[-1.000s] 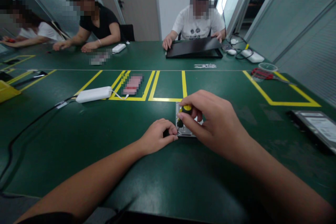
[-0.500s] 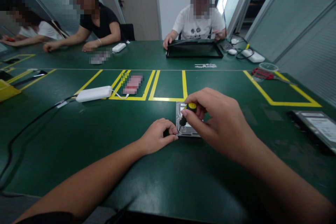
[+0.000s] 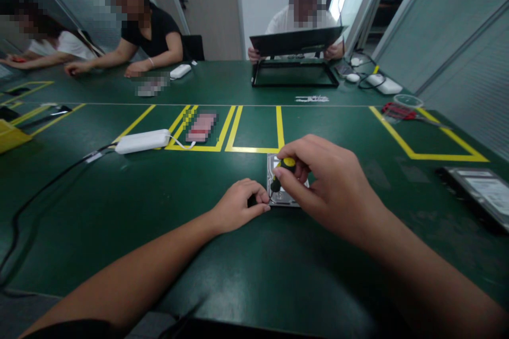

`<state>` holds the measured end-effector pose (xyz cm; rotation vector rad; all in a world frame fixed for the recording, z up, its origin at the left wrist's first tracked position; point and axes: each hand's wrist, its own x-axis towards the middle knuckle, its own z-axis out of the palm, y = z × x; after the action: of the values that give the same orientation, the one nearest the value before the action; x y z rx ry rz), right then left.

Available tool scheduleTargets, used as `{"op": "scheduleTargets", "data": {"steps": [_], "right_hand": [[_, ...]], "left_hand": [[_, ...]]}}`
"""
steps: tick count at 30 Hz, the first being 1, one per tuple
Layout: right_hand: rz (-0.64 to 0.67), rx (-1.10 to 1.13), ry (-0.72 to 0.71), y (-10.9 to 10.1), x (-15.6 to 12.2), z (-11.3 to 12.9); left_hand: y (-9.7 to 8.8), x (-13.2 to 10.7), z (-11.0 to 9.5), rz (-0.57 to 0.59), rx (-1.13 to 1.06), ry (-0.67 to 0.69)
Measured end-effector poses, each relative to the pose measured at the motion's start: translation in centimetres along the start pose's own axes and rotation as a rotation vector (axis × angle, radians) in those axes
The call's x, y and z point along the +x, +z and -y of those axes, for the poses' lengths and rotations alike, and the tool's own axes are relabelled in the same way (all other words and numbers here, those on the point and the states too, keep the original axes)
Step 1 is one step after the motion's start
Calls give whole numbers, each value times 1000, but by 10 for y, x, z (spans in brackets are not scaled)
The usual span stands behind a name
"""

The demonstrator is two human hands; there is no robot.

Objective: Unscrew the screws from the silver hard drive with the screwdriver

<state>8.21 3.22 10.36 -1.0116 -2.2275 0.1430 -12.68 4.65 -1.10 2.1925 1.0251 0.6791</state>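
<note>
A silver hard drive [image 3: 285, 200] lies flat on the green table in front of me, partly covered by my right hand [image 3: 318, 175]. That hand is closed around the black and yellow handle of a screwdriver [image 3: 288, 164]. The screwdriver leans, its tip down at the drive's near left corner. My left hand [image 3: 242, 202] rests on the table at the drive's left edge, its curled fingers and thumb closed at that corner. Whether the fingertips pinch the drive or a screw is too small to make out.
A second hard drive [image 3: 481, 196] lies at the right. Yellow tape [image 3: 254, 150] marks areas on the table [image 3: 170, 270]. A white power strip [image 3: 143, 141] with a black cable sits left. Across the table, a person holds a black panel [image 3: 296, 41] over a black frame [image 3: 294, 85]; two others sit left.
The person opposite has raised and tilted the black panel above the frame. My right hand and the screwdriver have shifted only slightly; my left hand stays at the drive's corner.
</note>
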Motion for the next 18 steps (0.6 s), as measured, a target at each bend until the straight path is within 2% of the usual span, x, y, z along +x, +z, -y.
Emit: {"op": "scheduleTargets", "data": {"steps": [9,14,18], "right_hand": [[-5,-9,-6,0,0,2],[63,7,-3,-2,-1,5],[29,14,-18,-4,-2,7]], "left_hand": [[0,0,1,9,11,-6],[0,0,2,6,12,-2],[0,0,2,0,9,1]]}}
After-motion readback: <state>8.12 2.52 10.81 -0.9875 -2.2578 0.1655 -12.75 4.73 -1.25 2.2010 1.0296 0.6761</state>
